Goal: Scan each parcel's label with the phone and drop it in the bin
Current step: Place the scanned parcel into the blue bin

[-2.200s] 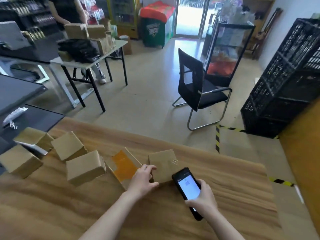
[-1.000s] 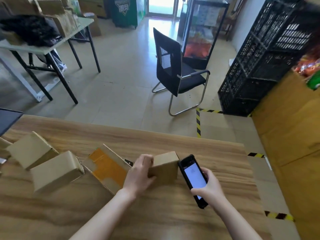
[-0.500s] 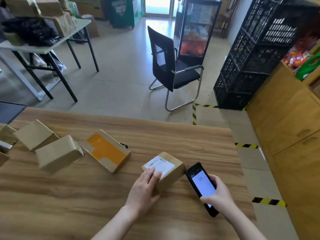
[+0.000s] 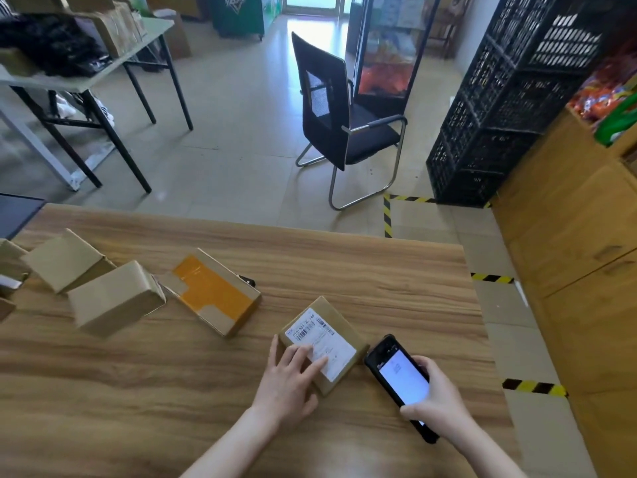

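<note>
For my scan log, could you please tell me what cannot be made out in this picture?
Head view only.
Label print on the parcel: too small; the left hand covers its near part.
Phone screen: bright, content unreadable; the right hand covers its lower part.
Boxes at the left edge: cut off by the frame.
The bin: not identifiable.

A small shop that handles parcels: cardboard parcels (image 4: 117, 298) at the left edge of the wooden table (image 4: 379, 270), more boxes (image 4: 113, 32) on a folding table (image 4: 151, 32) behind, stacked black crates (image 4: 510, 98) beside bright snack packets (image 4: 603, 88), striped tape (image 4: 387, 215) on the tiled floor (image 4: 241, 115).
</note>
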